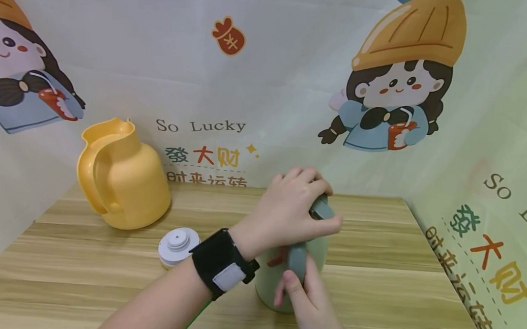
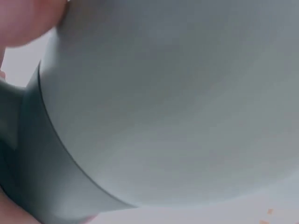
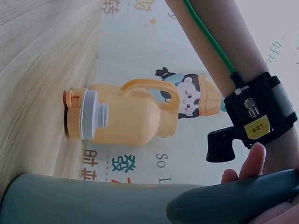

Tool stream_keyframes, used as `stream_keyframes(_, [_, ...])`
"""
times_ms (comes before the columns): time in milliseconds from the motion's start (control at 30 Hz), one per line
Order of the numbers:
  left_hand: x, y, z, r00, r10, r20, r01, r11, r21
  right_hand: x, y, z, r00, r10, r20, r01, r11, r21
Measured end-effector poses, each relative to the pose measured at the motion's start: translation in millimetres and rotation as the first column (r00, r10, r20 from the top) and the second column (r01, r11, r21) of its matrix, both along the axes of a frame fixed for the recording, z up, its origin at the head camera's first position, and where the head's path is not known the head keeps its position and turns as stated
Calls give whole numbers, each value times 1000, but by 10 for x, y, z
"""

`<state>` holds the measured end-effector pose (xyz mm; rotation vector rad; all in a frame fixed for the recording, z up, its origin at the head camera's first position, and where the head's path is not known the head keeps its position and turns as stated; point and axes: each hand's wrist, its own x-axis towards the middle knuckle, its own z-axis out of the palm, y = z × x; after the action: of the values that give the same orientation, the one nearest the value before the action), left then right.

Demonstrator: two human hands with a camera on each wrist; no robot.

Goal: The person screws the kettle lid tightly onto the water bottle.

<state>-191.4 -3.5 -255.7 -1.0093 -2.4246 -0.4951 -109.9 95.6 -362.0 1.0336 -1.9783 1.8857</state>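
Observation:
A green thermos jug [image 1: 269,290] stands on the table in front of me, with its handle [image 1: 297,262] facing me. My left hand [image 1: 288,207] lies over the jug's top from the left, its fingers curled over the lid [image 1: 322,208] and the thumb along the near side. Below it, my right hand [image 1: 315,300] grips the handle; the right wrist view shows fingers behind the dark handle [image 3: 233,198]. The smooth jug top [image 2: 168,112] fills most of the left wrist view. My left hand hides much of the lid in the head view.
A yellow jug [image 1: 149,187] without a lid stands at the back left. Nearer me, a round white stopper [image 1: 179,244] with a yellow base sits on the wooden table [image 1: 373,294]. Printed cloth walls [image 1: 278,84] border the back and sides.

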Motion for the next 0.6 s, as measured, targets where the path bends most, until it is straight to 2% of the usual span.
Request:
stream_keyframes(133, [-59, -56, 11, 995, -103, 10, 103, 995, -1, -1, 10, -4, 1000, 0, 21, 0, 1000, 5])
stream_keyframes(267, [-125, -106, 14, 977, -212, -5, 212, 977, 5, 4, 13, -4, 999, 3, 42, -3, 1000, 2])
stream_keyframes(367, [-181, -140, 4, 951, -307, -16, 308, 951, 17, 11, 13, -1, 999, 12, 49, -12, 1000, -2])
stream_keyframes(467, [-235, -172, -7, 918, -397, -15, 397, 917, 32, 16, 14, 7, 998, 24, 65, -23, 1000, -4])
stream_keyframes(600, [-276, -201, -8, 885, -465, -10, 465, 884, 43, 18, 11, 16, 997, 28, 75, -28, 1000, -1])
